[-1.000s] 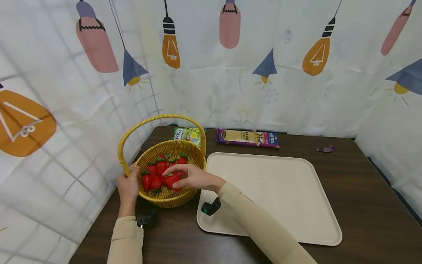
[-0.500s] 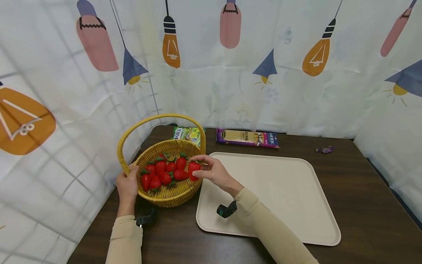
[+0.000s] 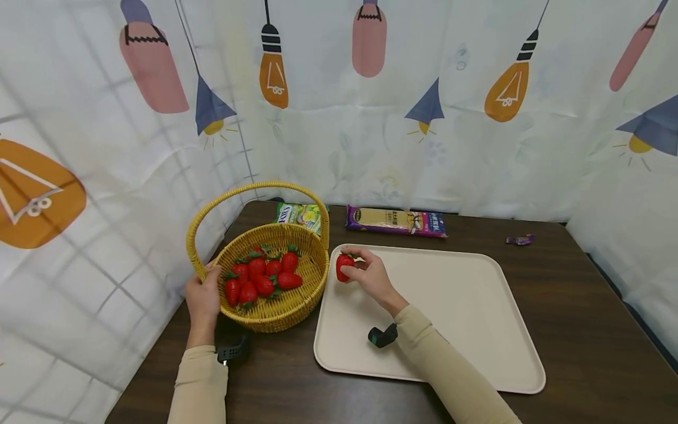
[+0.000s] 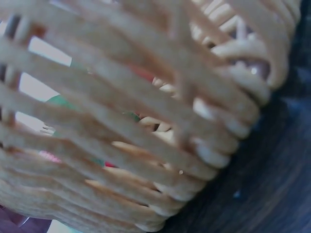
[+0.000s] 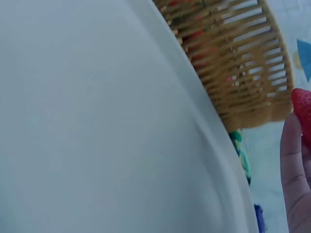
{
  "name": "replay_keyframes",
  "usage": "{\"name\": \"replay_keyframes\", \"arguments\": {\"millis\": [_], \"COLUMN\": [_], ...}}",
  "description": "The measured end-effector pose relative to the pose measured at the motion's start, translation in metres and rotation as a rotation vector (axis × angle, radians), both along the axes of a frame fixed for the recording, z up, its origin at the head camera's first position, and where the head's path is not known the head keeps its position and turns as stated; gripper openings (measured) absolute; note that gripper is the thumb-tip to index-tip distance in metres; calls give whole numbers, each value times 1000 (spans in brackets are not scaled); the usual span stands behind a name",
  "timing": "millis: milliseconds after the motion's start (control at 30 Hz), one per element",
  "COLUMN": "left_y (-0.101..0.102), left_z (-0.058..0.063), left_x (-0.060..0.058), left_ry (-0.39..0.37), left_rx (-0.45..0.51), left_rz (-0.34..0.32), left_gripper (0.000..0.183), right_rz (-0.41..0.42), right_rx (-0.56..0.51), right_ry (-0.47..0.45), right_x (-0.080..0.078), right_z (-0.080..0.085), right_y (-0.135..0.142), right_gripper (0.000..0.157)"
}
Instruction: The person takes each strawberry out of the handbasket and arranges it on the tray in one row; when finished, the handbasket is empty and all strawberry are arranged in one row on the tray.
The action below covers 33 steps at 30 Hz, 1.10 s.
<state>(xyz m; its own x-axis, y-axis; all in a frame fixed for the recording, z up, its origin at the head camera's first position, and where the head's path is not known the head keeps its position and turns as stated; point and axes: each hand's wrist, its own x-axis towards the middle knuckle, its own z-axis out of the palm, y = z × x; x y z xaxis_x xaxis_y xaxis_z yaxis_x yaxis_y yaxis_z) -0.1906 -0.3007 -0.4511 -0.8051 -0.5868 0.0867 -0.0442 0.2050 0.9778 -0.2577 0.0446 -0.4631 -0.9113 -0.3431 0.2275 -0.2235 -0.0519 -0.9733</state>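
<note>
The right hand pinches one strawberry between thumb and fingertips. In the head view, this strawberry appears over the far left corner of the cream tray, its leafy end up; the right wrist view shows it at the right edge, clear of the tray surface. The left hand grips the left side of the yellow woven basket at the foot of its arched handle, with the thumb at the rim. The basket stands on the dark desk, just beside the left edge of the tray, and contains a group of red strawberries gathered mainly toward its left and middle. The left wrist view shows the basket weave at close range; the left fingers cannot be made out there. A green packet lies behind the basket, partly covered by it. A long purple packet lies behind the tray. A small purple wrapper lies near the far right of the desk. A printed cloth hangs behind the desk.
</note>
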Motion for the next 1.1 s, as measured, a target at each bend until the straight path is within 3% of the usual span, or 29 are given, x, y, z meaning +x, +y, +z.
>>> {"name": "replay_keyframes", "arguments": {"millis": [200,500,800,1100], "left_y": [3,5,5,5], "left_z": [0,1,-1,-1], "left_x": [1,1,2,3], "left_ry": [9,-3,-9,-7], "left_rx": [-9,-48,-71,-87], "left_rz": [4,22,21,12], "left_gripper": [47,46,47,46], "right_rz": [-42,-181,-122,-145], "right_rx": [50,239,313,317], "right_ry": [-99,-101,-94,-82], "right_x": [-13,-21,-24,-20], "right_z": [-11,-9,-21,-28], "right_y": [9,5,-7,-4], "right_gripper": [45,37,29,30]}}
